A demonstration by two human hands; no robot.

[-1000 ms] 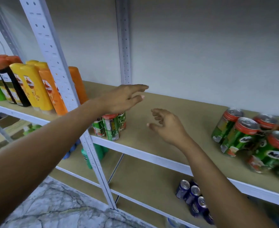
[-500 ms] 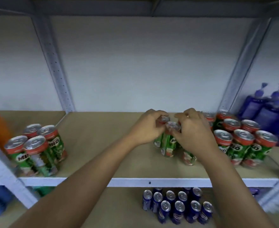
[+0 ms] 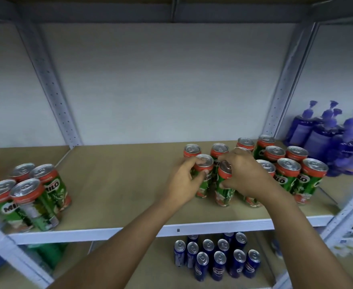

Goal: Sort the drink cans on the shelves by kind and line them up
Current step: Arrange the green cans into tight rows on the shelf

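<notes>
Green and red Milo cans stand on the middle shelf (image 3: 117, 188). My left hand (image 3: 182, 182) grips one Milo can (image 3: 204, 174) near the shelf's centre, thumb and fingers round its upper part. My right hand (image 3: 246, 176) grips the can beside it (image 3: 223, 190) from above. Behind and right of my hands stands a cluster of several Milo cans (image 3: 290, 174). A second group of several Milo cans (image 3: 27, 195) sits at the shelf's left front corner.
Several blue cans (image 3: 217, 259) stand in rows on the shelf below. Purple pump bottles (image 3: 327, 136) crowd the right end of the middle shelf. Perforated metal uprights (image 3: 50, 84) rise at the back left and back right. The shelf's white front rail (image 3: 129, 230) runs across.
The view swung right from the left cans to the right cluster. Both hands closed on two cans and have drawn them slightly left and apart from the cluster.
</notes>
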